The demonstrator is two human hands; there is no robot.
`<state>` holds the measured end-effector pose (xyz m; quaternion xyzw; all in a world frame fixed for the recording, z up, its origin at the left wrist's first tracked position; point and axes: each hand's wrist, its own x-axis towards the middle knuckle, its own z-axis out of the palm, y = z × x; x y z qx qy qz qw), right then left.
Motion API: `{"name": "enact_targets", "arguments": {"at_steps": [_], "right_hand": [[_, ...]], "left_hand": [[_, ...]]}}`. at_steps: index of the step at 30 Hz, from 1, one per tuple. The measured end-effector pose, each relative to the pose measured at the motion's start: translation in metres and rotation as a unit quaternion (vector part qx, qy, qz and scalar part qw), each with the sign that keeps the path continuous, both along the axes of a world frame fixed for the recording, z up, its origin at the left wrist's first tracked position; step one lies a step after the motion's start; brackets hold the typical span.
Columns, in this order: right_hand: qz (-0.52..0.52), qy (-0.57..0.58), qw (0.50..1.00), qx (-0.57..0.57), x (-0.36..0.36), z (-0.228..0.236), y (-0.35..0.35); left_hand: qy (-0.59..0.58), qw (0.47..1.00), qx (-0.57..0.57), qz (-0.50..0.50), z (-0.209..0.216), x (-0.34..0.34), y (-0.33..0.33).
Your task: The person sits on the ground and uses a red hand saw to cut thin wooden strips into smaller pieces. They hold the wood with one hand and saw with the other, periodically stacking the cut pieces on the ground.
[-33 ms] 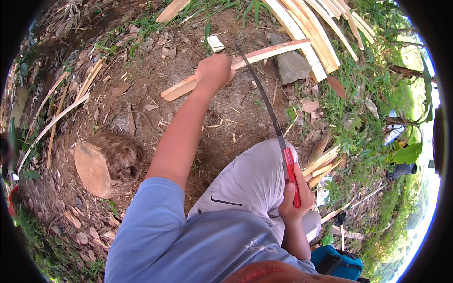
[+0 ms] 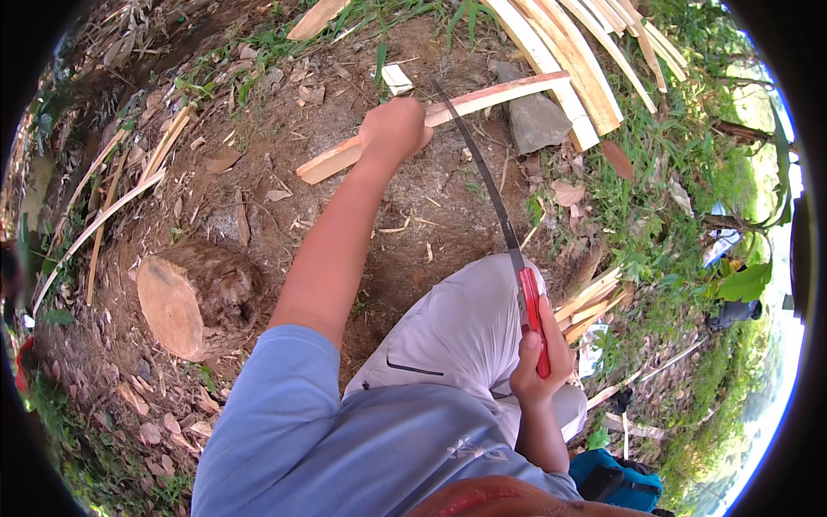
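My left hand (image 2: 394,127) is closed round a long wooden strip (image 2: 504,93) that lies slantwise over the bare soil. The strip's right part rests across a grey stone (image 2: 536,122). In my right hand (image 2: 544,369), near my knee, is the red handle of a hand saw (image 2: 488,168). Its long dark blade runs up and to the left, and the far end crosses the strip just right of my left fist. Whether the teeth bite into the wood is too small to tell. A small pale wood block (image 2: 396,79) lies just beyond my left hand.
A cut log (image 2: 170,306) lies at the left, with thin strips (image 2: 112,211) behind it. Long pale planks (image 2: 560,52) fan out at the far right. Split pieces (image 2: 590,302) lie beside my right knee, and a teal bag (image 2: 616,482) sits at the lower right.
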<state>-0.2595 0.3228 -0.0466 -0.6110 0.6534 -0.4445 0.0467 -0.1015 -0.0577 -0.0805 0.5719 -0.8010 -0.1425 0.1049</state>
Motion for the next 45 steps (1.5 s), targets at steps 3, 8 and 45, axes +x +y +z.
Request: {"name": "enact_targets", "arguments": {"at_steps": [3,8,45], "right_hand": [[-0.002,-0.02,0.999,0.025,-0.002,0.0,-0.009],[0.072,0.001,0.997,-0.024,0.005,0.001,-0.059],[0.064,-0.151,0.982,-0.095,0.024,-0.015,-0.207]], "left_hand": [[0.004,1.0,0.017,-0.006,-0.002,0.001,-0.008],[0.003,1.0,0.02,-0.002,0.002,0.002,-0.005],[-0.037,0.994,-0.098,0.015,-0.012,-0.012,0.01]]}}
